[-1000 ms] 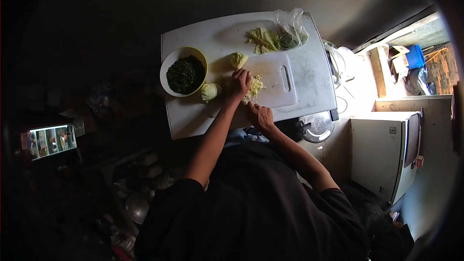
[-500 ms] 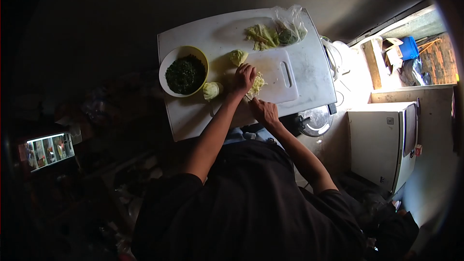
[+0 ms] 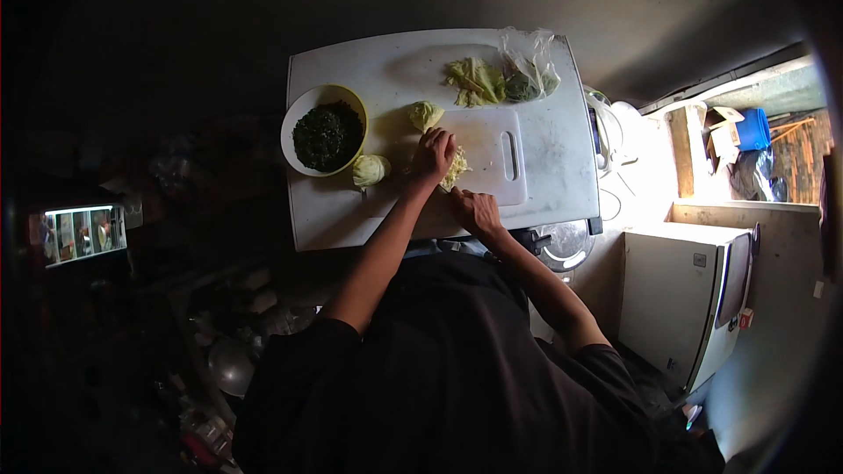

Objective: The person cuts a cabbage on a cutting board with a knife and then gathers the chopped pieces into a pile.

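A white cutting board (image 3: 489, 145) with a handle slot lies on the table, a small heap of shredded cabbage (image 3: 456, 169) on it. My left hand (image 3: 435, 155) is curled at the left of the heap, fingers closed; whatever is under them is hidden. At the board's near edge, my right hand (image 3: 477, 212) is closed in a fist on what looks like a knife, its blade mostly hidden. One pale green cabbage piece (image 3: 426, 115) sits just beyond my left hand. Another cabbage piece (image 3: 371, 170) rests left of my left wrist.
A bowl (image 3: 294, 140) of chopped dark greens stands at the table's left. Loose cabbage leaves (image 3: 475, 81) and a clear plastic bag (image 3: 532, 66) lie at the far side. Right of the white table (image 3: 562, 158) are a round lidded pot (image 3: 566, 246) and a small white fridge (image 3: 667, 298).
The camera view has turned slightly, so the table and its contents appear shifted. Both hands stay by the shredded cabbage in nearly the same pose.
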A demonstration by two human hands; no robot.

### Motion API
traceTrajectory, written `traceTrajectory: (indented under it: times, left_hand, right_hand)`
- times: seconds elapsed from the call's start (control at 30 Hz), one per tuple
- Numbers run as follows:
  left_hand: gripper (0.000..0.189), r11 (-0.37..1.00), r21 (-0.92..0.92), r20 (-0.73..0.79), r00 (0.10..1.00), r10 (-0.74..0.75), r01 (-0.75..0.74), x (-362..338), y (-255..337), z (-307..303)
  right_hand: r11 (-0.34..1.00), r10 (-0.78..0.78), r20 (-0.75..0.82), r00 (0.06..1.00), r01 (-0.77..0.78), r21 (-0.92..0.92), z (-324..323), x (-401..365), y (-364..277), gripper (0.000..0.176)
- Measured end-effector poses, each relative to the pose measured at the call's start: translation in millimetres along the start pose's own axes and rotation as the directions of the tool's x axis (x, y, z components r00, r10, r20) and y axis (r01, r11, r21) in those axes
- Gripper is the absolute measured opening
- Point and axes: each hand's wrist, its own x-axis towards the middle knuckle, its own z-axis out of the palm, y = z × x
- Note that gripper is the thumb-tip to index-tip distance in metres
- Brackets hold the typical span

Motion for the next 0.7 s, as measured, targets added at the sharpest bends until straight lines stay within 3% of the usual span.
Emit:
traceTrajectory:
  times: [0.23,0.33,0.4,0.5,0.6,0.67,0.7]
  left_hand:
    - [0.015,0.993,0.087,-0.075,0.995,-0.069,0.076,7,2,-2]
    - [0.015,0.991,0.116,-0.067,0.996,-0.059,0.067,8,0,2]
    - [0.016,0.983,0.162,-0.09,0.993,-0.076,0.09,7,10,-5]
    - [0.017,0.962,0.213,-0.171,0.976,-0.134,0.169,10,17,-6]
    - [0.017,0.955,0.263,-0.111,0.987,-0.112,0.138,2,16,3]
    - [0.017,0.955,0.265,-0.122,0.987,-0.107,0.136,2,15,4]
    - [0.018,0.955,0.266,-0.136,0.986,-0.095,0.129,6,14,4]
  right_hand:
    - [0.996,-0.051,-0.034,0.998,0.054,0.076,-13,15,21,0.02]
    - [0.988,-0.125,-0.009,0.992,0.125,0.087,-3,21,41,0.02]
    - [0.99,-0.137,0.086,0.987,0.133,0.046,-10,23,47,0.018]
    - [0.964,-0.25,0.01,0.968,0.248,0.093,-25,34,53,0.017]
    - [0.959,-0.271,0.037,0.962,0.267,0.096,40,28,103,0.019]
    - [0.956,-0.287,0.068,0.956,0.281,0.087,37,28,104,0.019]
    - [0.95,-0.304,0.07,0.95,0.297,0.098,-1,36,83,0.02]
